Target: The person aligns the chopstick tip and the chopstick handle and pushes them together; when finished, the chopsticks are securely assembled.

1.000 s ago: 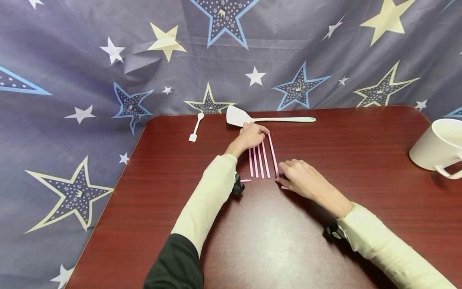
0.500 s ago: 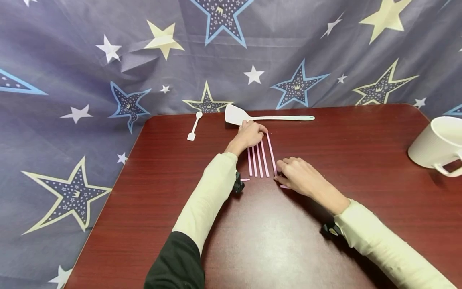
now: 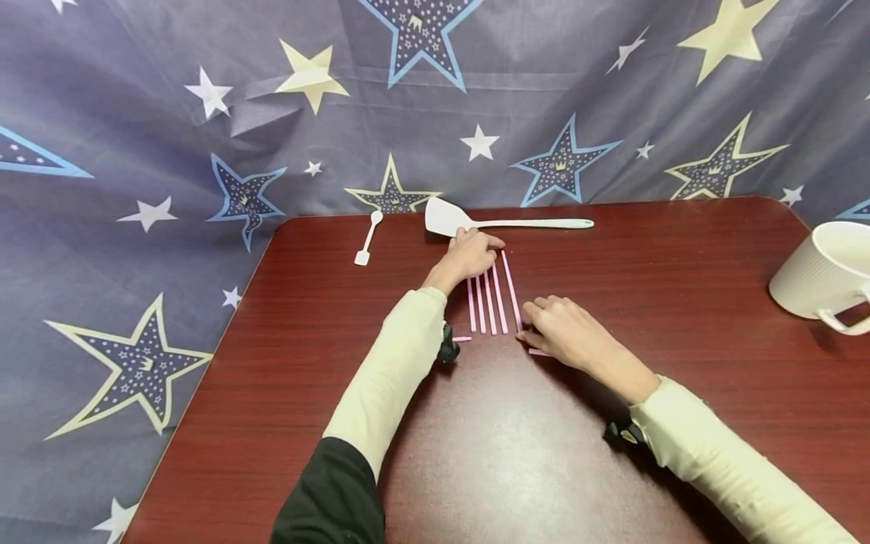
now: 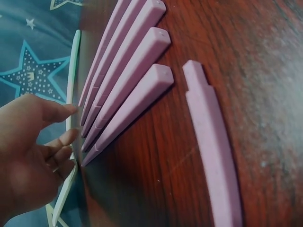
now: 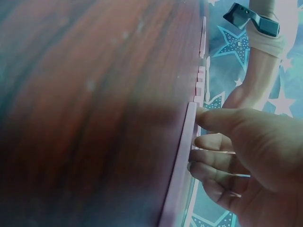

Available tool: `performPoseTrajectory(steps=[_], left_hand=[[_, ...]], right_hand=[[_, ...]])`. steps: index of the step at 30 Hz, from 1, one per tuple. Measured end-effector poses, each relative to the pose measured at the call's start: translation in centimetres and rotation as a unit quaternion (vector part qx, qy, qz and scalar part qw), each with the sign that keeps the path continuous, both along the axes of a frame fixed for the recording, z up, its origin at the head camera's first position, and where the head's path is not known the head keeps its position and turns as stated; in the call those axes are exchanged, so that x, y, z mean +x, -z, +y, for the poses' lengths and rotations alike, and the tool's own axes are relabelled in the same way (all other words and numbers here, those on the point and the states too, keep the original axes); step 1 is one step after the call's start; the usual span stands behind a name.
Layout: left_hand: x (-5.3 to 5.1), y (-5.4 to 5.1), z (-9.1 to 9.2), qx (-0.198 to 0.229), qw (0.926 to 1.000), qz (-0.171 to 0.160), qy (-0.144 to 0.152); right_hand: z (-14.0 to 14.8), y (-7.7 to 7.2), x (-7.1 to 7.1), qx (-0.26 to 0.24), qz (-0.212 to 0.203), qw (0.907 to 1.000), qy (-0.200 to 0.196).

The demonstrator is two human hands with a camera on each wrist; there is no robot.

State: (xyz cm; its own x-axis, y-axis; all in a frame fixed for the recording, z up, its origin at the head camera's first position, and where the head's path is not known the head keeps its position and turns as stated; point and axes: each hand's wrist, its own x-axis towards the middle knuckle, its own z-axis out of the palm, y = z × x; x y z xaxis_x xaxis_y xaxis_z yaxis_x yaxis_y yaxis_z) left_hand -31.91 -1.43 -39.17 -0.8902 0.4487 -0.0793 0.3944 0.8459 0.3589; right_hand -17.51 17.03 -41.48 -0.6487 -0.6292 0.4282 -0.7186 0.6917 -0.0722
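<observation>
Several pink chopsticks (image 3: 491,306) lie side by side, pointing away from me; in the left wrist view, these chopsticks (image 4: 137,106) have thick square ends. One slanted chopstick (image 3: 511,291) sits apart on the row's right. My left hand (image 3: 469,255) is over the far tips, its index fingertip at the slanted chopstick's far end. With thumb and bent fingers, my right hand (image 3: 560,329) pinches that chopstick's near end. Beneath my right hand shows part of another chopstick (image 3: 539,352). A separate chopstick (image 4: 213,146) is mostly hidden by my left forearm in the head view.
Behind the row, a white spatula (image 3: 530,224) with a pale green handle end lies along the far edge. A small white double-ended spoon (image 3: 368,239) lies to its left. A white ribbed mug (image 3: 816,276) stands at right on the brown table (image 3: 326,363) before a star-patterned cloth (image 3: 435,113).
The near end of the slanted chopstick has shifted very slightly left, towards the row, with my right hand. My left hand has stayed almost still.
</observation>
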Motion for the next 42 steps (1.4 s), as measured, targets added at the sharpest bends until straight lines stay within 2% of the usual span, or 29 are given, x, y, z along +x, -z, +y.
performPoseTrajectory(steps=[6,10,16,20,23,29,34,36,42], left_hand=[[0.2,0.1,-0.7,0.021,0.9996,0.017,0.0],[0.8,-0.4,-1.9,0.034,0.9987,0.036,0.01],[2.4,-0.7,-4.4,0.054,0.9964,0.057,0.032],[3.6,-0.7,-6.2,0.074,0.9953,0.053,0.034],[4.8,-0.7,-7.3,0.107,0.9927,0.042,0.037],[7.7,-0.6,-9.4,0.191,0.98,0.024,0.049],[9.9,0.1,-11.0,0.284,0.9582,-0.009,0.037],[10.7,0.5,-11.6,0.304,0.9521,-0.021,0.028],[12.4,1.4,-12.9,0.315,0.9487,-0.028,0.015]], right_hand=[[0.2,-0.1,0.3,0.003,-0.007,0.9999,0.007],[0.9,-0.3,0.6,-0.01,-0.031,0.9992,0.022],[2.4,-0.5,1.1,-0.038,-0.085,0.994,0.057],[3.2,-0.5,1.6,-0.043,-0.108,0.9906,0.072],[3.8,-0.5,2.0,-0.051,-0.133,0.9864,0.083],[5.0,-0.6,3.0,-0.074,-0.173,0.9786,0.084],[5.6,-0.6,3.8,-0.088,-0.181,0.977,0.07],[5.8,-0.6,4.0,-0.089,-0.185,0.9765,0.066],[5.8,-0.4,4.4,-0.087,-0.181,0.978,0.056]])
